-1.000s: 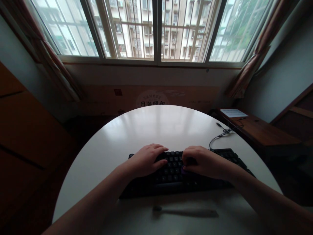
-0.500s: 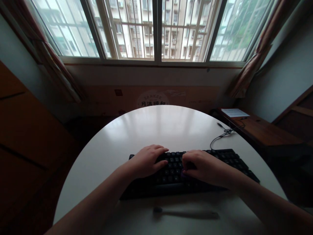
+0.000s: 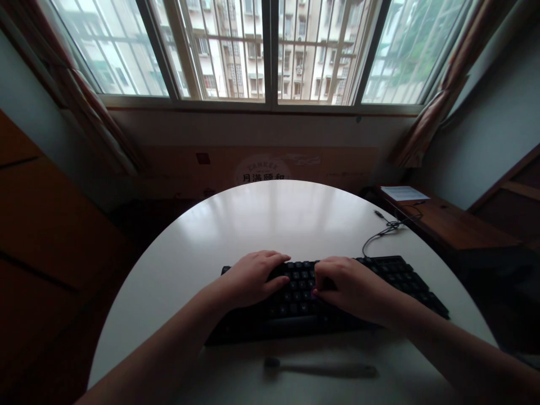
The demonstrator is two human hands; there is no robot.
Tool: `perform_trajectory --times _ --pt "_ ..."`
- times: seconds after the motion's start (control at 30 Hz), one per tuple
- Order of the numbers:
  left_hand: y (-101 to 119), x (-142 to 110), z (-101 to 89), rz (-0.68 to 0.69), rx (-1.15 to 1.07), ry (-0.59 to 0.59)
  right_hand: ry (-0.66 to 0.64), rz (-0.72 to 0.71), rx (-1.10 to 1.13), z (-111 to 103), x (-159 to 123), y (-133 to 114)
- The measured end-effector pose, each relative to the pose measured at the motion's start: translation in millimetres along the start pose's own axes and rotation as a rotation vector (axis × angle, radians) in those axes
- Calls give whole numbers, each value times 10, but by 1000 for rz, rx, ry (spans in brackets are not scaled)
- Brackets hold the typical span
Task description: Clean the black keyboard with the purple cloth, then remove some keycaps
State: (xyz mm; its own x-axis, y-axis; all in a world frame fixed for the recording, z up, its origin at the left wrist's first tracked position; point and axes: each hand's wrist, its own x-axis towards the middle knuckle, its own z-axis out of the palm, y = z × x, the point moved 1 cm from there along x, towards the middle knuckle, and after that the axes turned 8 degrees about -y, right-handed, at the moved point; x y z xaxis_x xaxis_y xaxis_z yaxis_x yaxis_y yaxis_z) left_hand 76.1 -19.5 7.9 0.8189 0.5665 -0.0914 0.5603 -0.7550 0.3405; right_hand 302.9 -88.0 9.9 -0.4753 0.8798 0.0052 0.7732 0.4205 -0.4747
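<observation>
A black computer keyboard (image 3: 299, 287) lies on the white round table. Over its left part rests my left hand (image 3: 255, 275), fingers stretched towards the far edge and the thumb apart on the keys. My right hand (image 3: 346, 284) is closed above the middle keys. Between its fingers and the keys a bit of a small purple thing (image 3: 314, 293) shows; the rest is hidden by the hand, so I cannot tell its kind. In front of the keyboard lies a toothbrush (image 3: 324, 368), its dark bristle head to the left, blurred.
The keyboard's black cable (image 3: 386, 229) lies coiled at the table's right edge. The white table (image 3: 270, 214) is rounded at the far side. Right of it stands a low wooden desk (image 3: 459, 228) with white paper (image 3: 405, 193). Curtained windows are beyond.
My right hand has shifted slightly down over the keys and stays closed on the purple thing, less of which shows now. My left hand stays in place.
</observation>
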Motion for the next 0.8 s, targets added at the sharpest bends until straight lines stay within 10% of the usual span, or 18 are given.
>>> perform_trajectory --times 0.8 --pt "2 5 10 3 16 7 -43 35 58 17 13 15"
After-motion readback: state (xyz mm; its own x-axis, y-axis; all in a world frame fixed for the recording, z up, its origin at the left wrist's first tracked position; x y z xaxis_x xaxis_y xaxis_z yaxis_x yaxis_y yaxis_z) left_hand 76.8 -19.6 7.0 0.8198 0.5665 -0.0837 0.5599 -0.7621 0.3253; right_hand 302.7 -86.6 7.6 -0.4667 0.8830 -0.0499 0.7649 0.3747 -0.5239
